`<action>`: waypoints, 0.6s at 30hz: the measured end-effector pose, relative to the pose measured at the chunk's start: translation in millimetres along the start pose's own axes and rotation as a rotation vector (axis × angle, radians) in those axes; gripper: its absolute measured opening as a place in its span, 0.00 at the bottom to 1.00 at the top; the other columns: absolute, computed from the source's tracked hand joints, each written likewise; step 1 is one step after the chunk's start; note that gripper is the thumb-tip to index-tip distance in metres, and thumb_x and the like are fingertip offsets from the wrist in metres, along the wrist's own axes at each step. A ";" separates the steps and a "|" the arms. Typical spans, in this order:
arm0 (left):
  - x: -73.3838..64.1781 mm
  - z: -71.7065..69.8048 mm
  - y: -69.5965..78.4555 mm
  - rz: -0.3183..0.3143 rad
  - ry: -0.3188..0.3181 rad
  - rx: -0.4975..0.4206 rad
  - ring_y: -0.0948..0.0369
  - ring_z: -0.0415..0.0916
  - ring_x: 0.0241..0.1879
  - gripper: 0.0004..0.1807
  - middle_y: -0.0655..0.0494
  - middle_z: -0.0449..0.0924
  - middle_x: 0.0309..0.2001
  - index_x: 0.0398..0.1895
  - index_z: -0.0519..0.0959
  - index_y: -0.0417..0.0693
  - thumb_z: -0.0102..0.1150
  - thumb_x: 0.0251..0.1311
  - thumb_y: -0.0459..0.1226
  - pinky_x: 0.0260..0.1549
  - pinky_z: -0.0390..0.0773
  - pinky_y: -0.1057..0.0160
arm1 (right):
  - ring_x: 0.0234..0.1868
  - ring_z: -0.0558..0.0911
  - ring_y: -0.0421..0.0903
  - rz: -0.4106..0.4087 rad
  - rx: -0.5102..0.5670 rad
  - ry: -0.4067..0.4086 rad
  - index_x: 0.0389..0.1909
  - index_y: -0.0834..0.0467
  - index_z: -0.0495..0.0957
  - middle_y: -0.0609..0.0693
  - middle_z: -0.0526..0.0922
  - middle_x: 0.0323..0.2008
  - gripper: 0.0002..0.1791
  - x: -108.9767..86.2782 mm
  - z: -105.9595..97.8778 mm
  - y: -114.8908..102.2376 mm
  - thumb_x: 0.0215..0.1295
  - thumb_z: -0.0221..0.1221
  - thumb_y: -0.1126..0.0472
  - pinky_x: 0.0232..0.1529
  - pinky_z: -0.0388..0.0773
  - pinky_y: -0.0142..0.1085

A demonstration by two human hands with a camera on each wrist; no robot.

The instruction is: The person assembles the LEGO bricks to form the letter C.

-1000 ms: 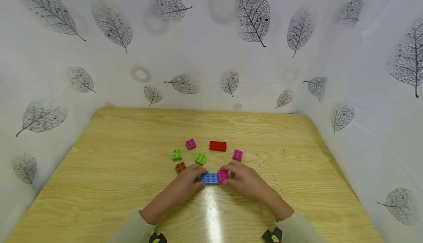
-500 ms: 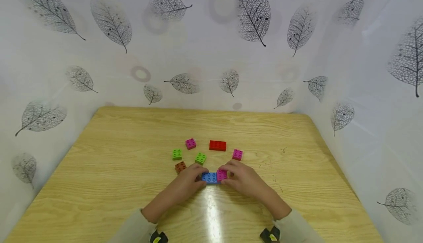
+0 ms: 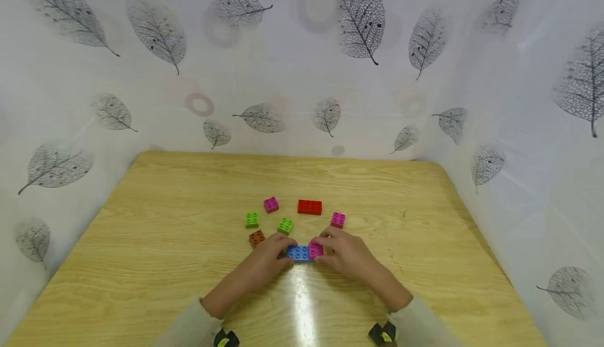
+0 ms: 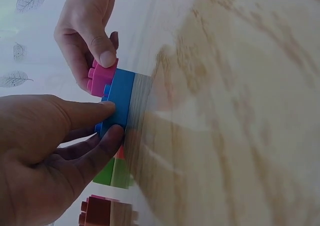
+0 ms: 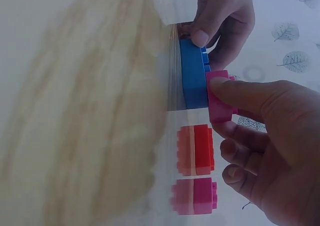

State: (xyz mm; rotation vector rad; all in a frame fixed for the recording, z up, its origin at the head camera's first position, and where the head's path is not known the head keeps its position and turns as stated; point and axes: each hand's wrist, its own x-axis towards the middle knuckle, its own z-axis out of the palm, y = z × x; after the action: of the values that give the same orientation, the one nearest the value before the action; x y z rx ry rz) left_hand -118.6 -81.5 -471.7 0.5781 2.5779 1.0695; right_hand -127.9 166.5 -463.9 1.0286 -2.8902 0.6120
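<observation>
Head view: left hand [image 3: 270, 259] grips blue brick [image 3: 297, 253], right hand [image 3: 346, 252] pink brick [image 3: 315, 250]; brown brick [image 3: 257, 237], red brick [image 3: 309, 207] beyond hands.

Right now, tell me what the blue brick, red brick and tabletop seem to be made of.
Blue brick: probably hard plastic, satin finish; even colour and crisp moulded studs.
Red brick: likely the same smooth plastic; even colour, regular studs.
Tabletop: wood or wood-look laminate, glossy; grain shows and a bright streak of light reflects, but the pictures leave open which.
</observation>
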 end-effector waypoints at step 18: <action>2.0 0.4 -3.4 -0.012 -0.007 -0.012 0.62 0.75 0.49 0.19 0.56 0.77 0.53 0.59 0.79 0.47 0.64 0.67 0.38 0.51 0.78 0.55 | 0.38 0.75 0.38 0.206 0.424 -0.125 0.59 0.47 0.79 0.39 0.75 0.42 0.21 1.7 5.6 9.9 0.67 0.65 0.49 0.37 0.75 0.32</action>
State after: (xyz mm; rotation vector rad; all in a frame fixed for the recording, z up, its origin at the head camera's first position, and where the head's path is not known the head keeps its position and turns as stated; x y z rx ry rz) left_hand -121.0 -82.5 -474.6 0.5616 2.5640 1.0765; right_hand -134.6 170.5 -472.4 0.8238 -3.0735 1.2578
